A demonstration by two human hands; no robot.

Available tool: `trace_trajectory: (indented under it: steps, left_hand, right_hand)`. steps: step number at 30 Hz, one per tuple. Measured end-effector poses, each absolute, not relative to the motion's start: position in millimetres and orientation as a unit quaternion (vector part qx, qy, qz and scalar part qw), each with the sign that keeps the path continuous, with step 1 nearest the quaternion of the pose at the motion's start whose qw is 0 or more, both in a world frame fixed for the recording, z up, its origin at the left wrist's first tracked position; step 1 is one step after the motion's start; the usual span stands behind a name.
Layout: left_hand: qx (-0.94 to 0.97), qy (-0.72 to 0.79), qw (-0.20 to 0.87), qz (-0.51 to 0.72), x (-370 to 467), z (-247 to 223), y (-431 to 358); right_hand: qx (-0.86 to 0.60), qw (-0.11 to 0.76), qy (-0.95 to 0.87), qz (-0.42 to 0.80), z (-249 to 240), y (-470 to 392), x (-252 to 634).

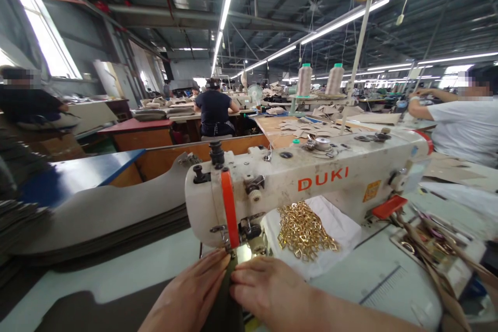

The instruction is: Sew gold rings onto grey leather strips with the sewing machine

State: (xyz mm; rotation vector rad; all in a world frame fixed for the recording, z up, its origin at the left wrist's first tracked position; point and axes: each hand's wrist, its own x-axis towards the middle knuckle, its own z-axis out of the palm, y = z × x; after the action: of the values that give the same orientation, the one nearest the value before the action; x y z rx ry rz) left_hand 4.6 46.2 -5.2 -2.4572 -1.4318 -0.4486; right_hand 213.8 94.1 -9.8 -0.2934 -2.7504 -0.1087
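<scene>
A white sewing machine (272, 192) with orange lettering stands in front of me. At its needle area lies a dark grey-brown fabric piece (223, 303), partly hidden by my hands. My left hand (194, 288) is closed on the fabric's left side, its fingers pressed together and their tips close to the presser foot. From the right, my right hand (268, 288) has curled fingers closed on the fabric edge, just beside the needle area. Another part of dark fabric (105, 308) spreads over the table to the left. Fingertip contact under the machine head is partly hidden.
Gold metal rings (303, 231) lie piled on white cloth (348, 228) under the machine arm. A stack of grey panels (116, 212) is at left. A tray (459, 264) with straps and tools sits right. Several people work at other tables, one seated person (216, 109) ahead.
</scene>
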Motion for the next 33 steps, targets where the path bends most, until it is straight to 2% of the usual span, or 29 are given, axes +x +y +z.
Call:
trace_trajectory:
  steps: [25, 33]
  left_hand:
    - [-0.822, -0.521, 0.11, -0.2, 6.7, -11.4, 47.2]
    - [-0.828, -0.504, 0.163, -0.182, 1.2, -11.0, -13.2]
  right_hand:
    - [-0.116, 0.173, -0.978, -0.026, -9.2, 93.7, 212.1]
    - [-0.003, 0.241, -0.967, -0.081, -28.7, 69.9, 196.5]
